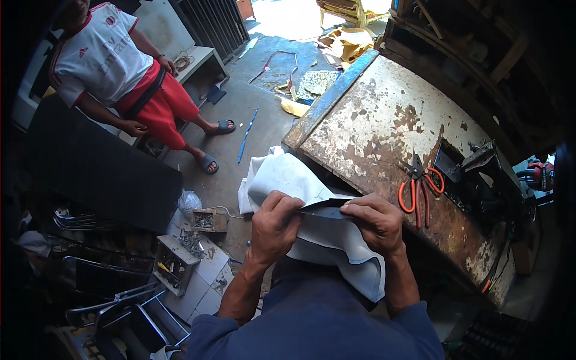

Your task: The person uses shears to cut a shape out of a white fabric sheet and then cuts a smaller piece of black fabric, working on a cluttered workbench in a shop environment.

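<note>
Pinching firmly, mid-frame, the left hand (277,228) and right hand (379,224) stood apart, both clamped on the dark band (326,212) of the white sheet (282,177), its length stretching left to right between them, neither hand nearer!

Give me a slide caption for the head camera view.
Left hand and right hand pinch white sheeting beside a worn workbench bearing orange-handled scissors.
</note>
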A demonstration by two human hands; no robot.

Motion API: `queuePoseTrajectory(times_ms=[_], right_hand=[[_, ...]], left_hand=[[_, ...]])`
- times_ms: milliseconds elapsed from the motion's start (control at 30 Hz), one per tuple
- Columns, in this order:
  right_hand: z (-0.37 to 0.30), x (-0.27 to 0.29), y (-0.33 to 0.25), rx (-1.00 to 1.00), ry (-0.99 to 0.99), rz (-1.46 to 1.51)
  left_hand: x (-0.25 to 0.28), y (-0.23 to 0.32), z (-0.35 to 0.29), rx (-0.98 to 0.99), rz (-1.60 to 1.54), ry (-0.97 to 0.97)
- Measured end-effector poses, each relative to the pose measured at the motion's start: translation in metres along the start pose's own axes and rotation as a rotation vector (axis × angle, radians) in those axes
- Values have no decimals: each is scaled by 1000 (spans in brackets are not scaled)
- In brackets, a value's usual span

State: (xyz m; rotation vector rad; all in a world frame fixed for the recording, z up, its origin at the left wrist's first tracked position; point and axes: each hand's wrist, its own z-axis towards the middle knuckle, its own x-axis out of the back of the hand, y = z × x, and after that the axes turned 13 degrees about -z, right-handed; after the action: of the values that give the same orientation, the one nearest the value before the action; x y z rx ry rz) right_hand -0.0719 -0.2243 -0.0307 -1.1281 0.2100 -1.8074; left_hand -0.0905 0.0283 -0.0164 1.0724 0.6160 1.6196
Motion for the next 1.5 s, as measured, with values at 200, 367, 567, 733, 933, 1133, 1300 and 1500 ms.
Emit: queuePoseTrajectory(times_ms=[200, 367, 567, 733, 933, 1133, 1300, 1500], right_hand=[[-9, 25, 2, -70, -237, 143], [25, -4, -25, -101, -177, -7], [30, -10, -31, -107, -340, 10], [20, 14, -45, -139, -238, 482], [31, -10, -34, -135, -334, -33], [22, 0, -44, -236, -180, 365], [15, 0, -39, -50, -153, -72], [24, -18, 5, -258, -337, 180]], left_hand=[[-13, -12, -19, -196, 22, 11], [-14, -7, -18, -303, 86, -9], [-14, -14, -23, -324, 43, 5], [-12, -20, -31, -253, -18, 53], [-12, -22, -33, -285, -36, 52], [-11, -18, -34, -240, -27, 65], [-13, -12, -33, -105, -98, 94], [14, -11, -9, 511, -306, -221]])
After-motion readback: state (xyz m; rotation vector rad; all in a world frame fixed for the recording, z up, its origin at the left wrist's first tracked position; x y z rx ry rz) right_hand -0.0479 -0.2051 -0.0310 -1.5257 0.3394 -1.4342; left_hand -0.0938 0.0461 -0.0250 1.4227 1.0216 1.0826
